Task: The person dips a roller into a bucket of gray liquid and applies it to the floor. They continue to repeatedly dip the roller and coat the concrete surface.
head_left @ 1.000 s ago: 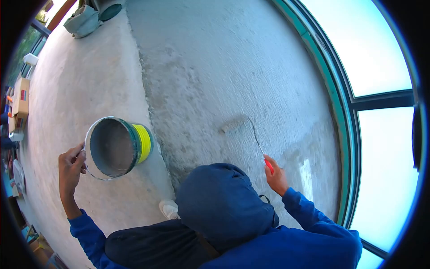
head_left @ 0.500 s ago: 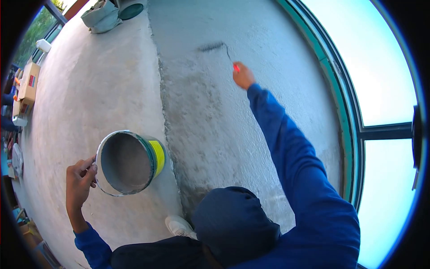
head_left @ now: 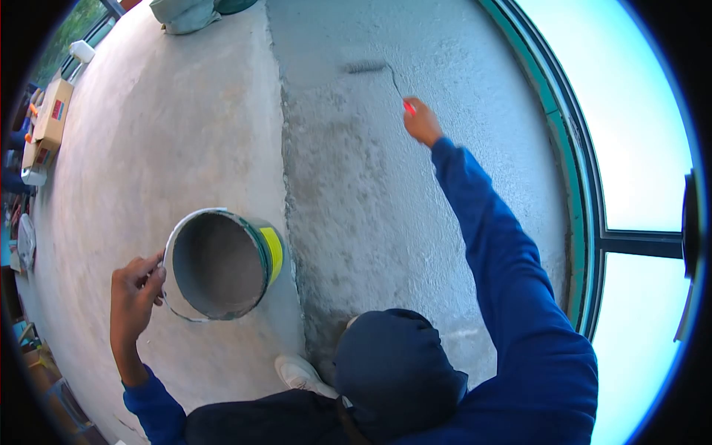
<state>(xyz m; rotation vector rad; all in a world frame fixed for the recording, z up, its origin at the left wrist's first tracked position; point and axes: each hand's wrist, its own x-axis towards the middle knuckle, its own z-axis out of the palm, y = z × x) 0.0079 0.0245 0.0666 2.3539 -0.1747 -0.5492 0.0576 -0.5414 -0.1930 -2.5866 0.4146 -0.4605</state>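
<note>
My left hand [head_left: 137,293], its fingers curled, grips the thin wire handle of a green bucket [head_left: 259,236] with a yellow label. The bucket hangs tilted, its mouth facing me, with grey material inside. My right hand [head_left: 424,124], arm stretched forward, is closed around the red grip of a paint roller [head_left: 366,67]. The roller's grey sleeve rests on wet-looking grey coating [head_left: 475,148] on the floor, just beyond a darker, patchy area [head_left: 334,163]. Part of the grip is hidden inside my fingers.
A rough seam [head_left: 284,148] divides the coated strip from paler floor [head_left: 200,111]. A green-framed window [head_left: 586,178] runs along the right. Cardboard boxes [head_left: 53,119] and a white jug [head_left: 81,51] line the left. A pale bag-like container [head_left: 182,15] stands ahead. My shoe [head_left: 300,372] is below.
The view has shifted, so the floor seam and window frame appear farther right. My right hand and the roller appear slightly right and higher. The bucket has swung slightly right. Both grips stay the same.
</note>
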